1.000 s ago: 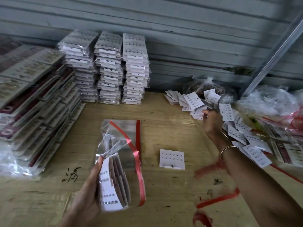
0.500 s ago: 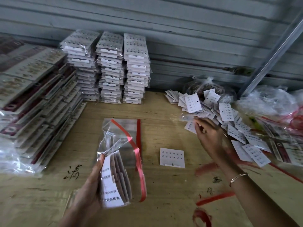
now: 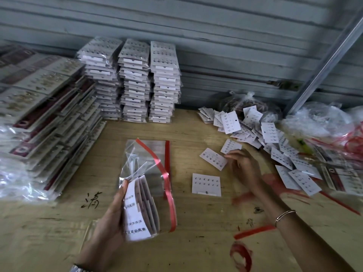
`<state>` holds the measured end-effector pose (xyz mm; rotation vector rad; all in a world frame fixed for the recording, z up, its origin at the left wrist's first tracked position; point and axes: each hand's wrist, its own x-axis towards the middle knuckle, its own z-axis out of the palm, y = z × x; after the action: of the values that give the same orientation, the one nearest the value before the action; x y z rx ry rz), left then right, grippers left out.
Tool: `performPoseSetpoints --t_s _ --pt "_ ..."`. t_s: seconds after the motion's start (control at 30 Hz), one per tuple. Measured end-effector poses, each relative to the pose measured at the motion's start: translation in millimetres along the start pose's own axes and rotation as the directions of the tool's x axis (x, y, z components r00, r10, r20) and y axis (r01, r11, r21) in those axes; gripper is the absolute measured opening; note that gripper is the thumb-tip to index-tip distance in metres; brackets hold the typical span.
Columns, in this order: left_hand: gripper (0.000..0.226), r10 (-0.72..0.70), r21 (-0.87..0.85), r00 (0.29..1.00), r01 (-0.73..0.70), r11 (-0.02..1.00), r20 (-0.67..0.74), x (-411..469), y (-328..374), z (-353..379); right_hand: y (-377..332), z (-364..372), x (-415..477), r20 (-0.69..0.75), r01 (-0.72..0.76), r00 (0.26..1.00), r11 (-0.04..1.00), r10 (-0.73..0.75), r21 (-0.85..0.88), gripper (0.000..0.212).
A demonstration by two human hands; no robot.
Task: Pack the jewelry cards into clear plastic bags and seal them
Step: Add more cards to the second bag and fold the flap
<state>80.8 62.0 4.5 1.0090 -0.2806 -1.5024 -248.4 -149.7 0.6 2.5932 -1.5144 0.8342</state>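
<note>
**Part-filled bag in the left hand, a fresh card in the right**

We see the clear plastic bag (image 3: 155, 185) at lower centre of the frame, lifted off the tabletop (image 3: 196, 248) with its mouth open and its red seal strip curving down its right side. Several white jewelry cards (image 3: 137, 216) stand fanned inside it. The left hand (image 3: 110, 218) grips the bag and its cards from the left, thumb up along the outermost card. Under the bag lies a flat pile of empty bags (image 3: 157, 145).

To the right, the right hand (image 3: 243, 167) pinches a loose card (image 3: 213, 159) by its edge with curled fingertips. Another single card (image 3: 206, 184) lies flat just below it. We find a heap of unpacked cards (image 3: 255, 126) at centre right. Three stacks of bagged cards (image 3: 133, 81) stand against the wall at upper centre, and larger packaged cards (image 3: 43, 107) slope along the left.
</note>
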Motion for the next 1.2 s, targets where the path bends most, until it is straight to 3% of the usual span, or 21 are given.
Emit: performPoseSetpoints --t_s 0.1,0.23,0.43,0.57,0.63,0.83,1.2 --pt "0.052 -0.011 0.018 1.0 0.011 1.0 -0.016 0 -1 2 -13 2 4 0.066 -0.031 0.997 0.997 0.026 0.069 0.036" --pt "0.05 0.011 0.042 1.0 -0.01 0.999 -0.018 -1 1 0 -27 11 9 0.288 -0.203 0.94 0.978 0.185 0.036 0.064" --pt "0.058 -0.008 0.086 0.999 0.012 0.996 -0.043 -2 2 -4 -38 13 11 0.249 -0.276 0.936 0.957 0.249 0.082 0.062" --pt "0.053 -0.008 0.069 0.999 0.011 0.998 -0.04 0 1 -4 -48 -6 3 0.34 -0.311 0.926 0.842 0.164 0.441 0.074" --pt "0.052 -0.006 0.065 0.999 0.008 0.998 -0.033 0 0 -3 -54 -16 -6 0.43 -0.335 0.898 0.783 0.096 0.524 0.077" --pt "0.049 0.005 0.057 1.0 -0.005 0.998 -0.005 -5 2 3 -61 -23 -28 0.527 -0.335 0.85 0.793 0.022 0.508 0.082" --pt "0.049 0.016 0.049 1.0 -0.017 0.999 0.008 -4 3 5 -69 -21 -39 0.497 -0.288 0.868 0.836 0.022 0.466 0.083"
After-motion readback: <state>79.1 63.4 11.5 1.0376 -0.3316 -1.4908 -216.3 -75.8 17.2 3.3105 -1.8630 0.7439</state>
